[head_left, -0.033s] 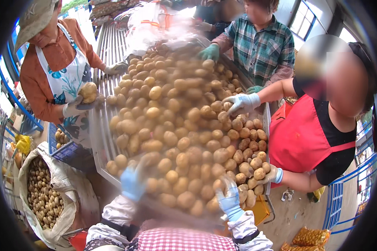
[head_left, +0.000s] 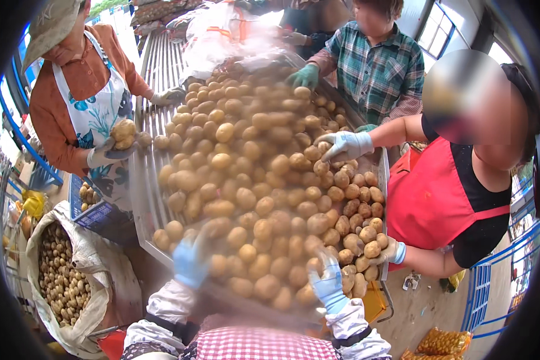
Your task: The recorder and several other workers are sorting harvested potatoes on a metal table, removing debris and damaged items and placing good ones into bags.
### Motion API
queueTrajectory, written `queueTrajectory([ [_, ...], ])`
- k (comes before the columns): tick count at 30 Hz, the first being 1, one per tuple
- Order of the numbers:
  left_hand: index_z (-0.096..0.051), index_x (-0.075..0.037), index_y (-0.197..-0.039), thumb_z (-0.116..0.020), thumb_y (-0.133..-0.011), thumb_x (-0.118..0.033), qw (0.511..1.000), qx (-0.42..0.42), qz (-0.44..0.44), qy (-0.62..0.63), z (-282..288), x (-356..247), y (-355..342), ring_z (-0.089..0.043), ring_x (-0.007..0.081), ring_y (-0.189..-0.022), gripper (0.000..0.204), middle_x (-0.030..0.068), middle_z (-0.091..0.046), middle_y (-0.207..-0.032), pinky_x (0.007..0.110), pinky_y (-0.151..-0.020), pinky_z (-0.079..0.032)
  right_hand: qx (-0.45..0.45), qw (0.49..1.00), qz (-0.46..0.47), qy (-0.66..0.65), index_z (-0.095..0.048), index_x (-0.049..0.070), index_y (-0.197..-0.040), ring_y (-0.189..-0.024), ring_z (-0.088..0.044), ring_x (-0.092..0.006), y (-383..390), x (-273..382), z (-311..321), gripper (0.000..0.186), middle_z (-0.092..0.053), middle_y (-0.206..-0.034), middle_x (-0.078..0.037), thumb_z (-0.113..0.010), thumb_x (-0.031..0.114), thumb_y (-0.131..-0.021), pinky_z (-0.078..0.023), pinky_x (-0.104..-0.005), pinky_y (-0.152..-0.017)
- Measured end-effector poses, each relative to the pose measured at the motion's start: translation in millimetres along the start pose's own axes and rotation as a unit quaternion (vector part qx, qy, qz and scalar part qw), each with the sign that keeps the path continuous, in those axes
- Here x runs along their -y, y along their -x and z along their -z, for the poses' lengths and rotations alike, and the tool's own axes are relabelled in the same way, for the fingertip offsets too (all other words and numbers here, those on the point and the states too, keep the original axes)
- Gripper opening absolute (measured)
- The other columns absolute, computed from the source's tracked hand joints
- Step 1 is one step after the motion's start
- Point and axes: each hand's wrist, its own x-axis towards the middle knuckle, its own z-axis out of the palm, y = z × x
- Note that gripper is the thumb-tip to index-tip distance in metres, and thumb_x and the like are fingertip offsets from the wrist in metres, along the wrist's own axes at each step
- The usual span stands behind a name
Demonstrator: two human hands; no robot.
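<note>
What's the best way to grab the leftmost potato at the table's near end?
Probably grip the potato around its rounded middle, coming down from above and its left: bare metal table shows on its left, while a neighbouring potato crowds its right. The left hand is nearest, though blurred.

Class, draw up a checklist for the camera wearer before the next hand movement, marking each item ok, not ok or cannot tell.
1. Left hand gloved: ok, light blue.
2. Left hand's grip: cannot tell, too blurred.
3. Clear view of the potatoes: not ok, the middle is hazy.
4. Right hand apart from the red-aproned co-worker's nearer hand: ok, potatoes lie between.
5. Sack at left open: ok, mouth spread wide.
</note>
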Motion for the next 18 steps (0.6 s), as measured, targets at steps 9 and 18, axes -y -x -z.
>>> queueTrajectory([
  [9,-0.063,-0.005,-0.109,-0.061,-0.072,-0.001,0.996,-0.080,-0.044,0.023,-18.4,-1.9,9.2,-0.065,0.0309,-0.076,0.038,0.0138,-0.066,-0.094,0.040,-0.062,-0.052,0.079,0.990,0.056,0.102,-0.046,0.000,-0.133,-0.124,-0.045,-0.0405,-57.0,-6.2,-60.5,0.066,-0.049,-0.133,-0.024,-0.069,0.027,-0.078,-0.035,-0.0450,-0.107],
  [18,-0.057,-0.003,-0.120,-0.067,-0.072,-0.010,0.997,-0.041,0.066,0.000,-24.3,45.3,9.7,-0.062,0.0370,-0.092,0.049,0.0195,-0.063,-0.102,0.045,-0.081,-0.051,0.206,0.949,0.231,0.056,-0.051,0.008,-0.131,-0.124,-0.044,-0.0400,-123.3,57.2,-90.0,0.059,-0.046,-0.135,-0.019,-0.067,0.031,-0.079,-0.036,-0.0501,-0.102],
])
